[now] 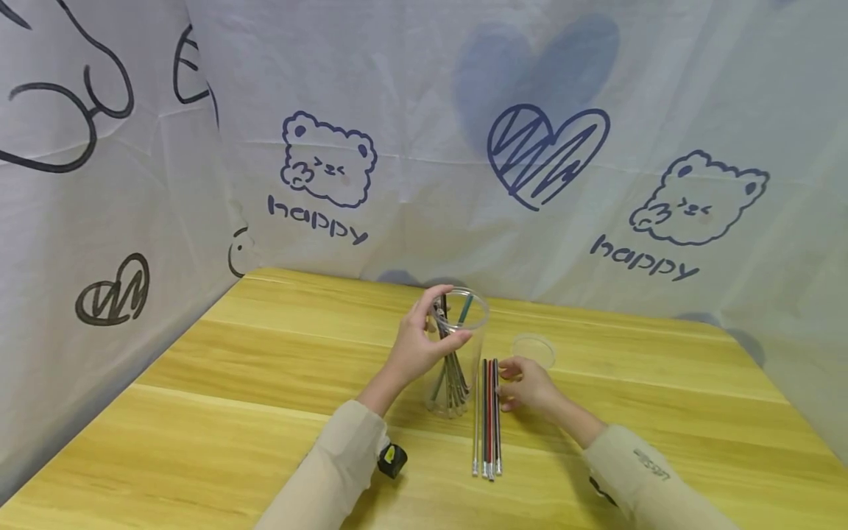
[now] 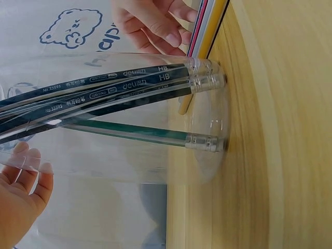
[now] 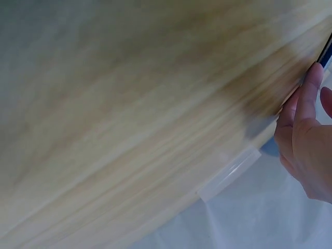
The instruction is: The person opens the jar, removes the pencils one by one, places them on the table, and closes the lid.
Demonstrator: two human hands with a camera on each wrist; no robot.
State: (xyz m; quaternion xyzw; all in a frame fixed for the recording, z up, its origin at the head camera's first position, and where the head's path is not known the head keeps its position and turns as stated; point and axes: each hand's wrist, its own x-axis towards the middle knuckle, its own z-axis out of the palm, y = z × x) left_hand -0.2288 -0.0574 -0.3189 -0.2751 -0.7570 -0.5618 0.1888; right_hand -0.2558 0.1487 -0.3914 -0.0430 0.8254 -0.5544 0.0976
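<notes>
My left hand (image 1: 419, 340) grips a tall clear plastic cup (image 1: 478, 346) near its rim, thumb on one side and fingers on the other. Inside the cup lean several dark pencils (image 2: 111, 91) and a green pencil (image 2: 129, 132), their metal-banded ends down at the base. Just right of the cup, several pencils (image 1: 490, 419) lie side by side on the table, black, red and lighter ones. My right hand (image 1: 528, 384) is at the right edge of this row, its fingertips against the outermost dark pencil. In the right wrist view, the fingers (image 3: 306, 98) extend along a dark pencil.
A round clear lid (image 1: 534, 350) lies on the wooden table (image 1: 218, 412) behind my right hand. White cloth (image 1: 411, 184) with drawn bears and hearts hangs along the table's back and left edges.
</notes>
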